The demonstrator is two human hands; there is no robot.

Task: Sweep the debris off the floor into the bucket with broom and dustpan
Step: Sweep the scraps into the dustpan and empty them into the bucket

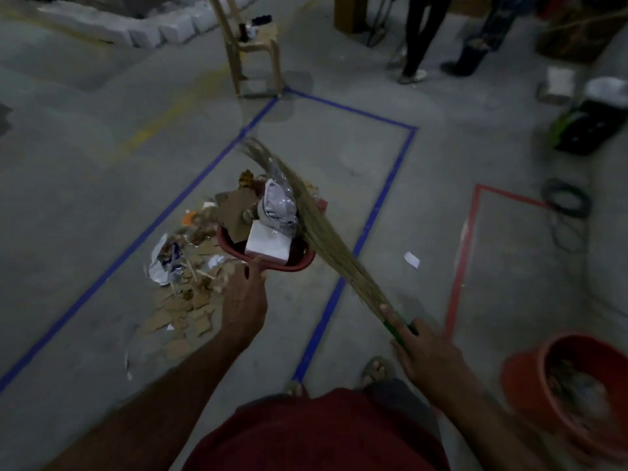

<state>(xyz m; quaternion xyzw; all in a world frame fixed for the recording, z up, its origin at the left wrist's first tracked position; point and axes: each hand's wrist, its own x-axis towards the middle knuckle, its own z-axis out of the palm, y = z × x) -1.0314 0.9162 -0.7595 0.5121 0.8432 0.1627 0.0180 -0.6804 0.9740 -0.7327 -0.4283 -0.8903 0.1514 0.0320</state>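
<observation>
My left hand [245,300] grips the handle of a red dustpan [299,261], which is lifted and loaded with a white block, a silvery wrapper and cardboard scraps. My right hand [421,351] holds the green-wrapped handle of a grass broom [316,219]; its bristles lie across the load on the pan's right side. A pile of debris [185,283], paper, wrappers and cardboard bits, lies on the floor left of the pan. The orange bucket [530,385] stands at the lower right and holds some rubbish.
Blue tape [384,195] marks a rectangle on the concrete floor, red tape [458,266] another to its right. A plastic chair [255,49] stands at the far corner. Two persons' legs [418,39] are at the back right. A black cable coil [565,198] and a dark bag [591,127] lie at right.
</observation>
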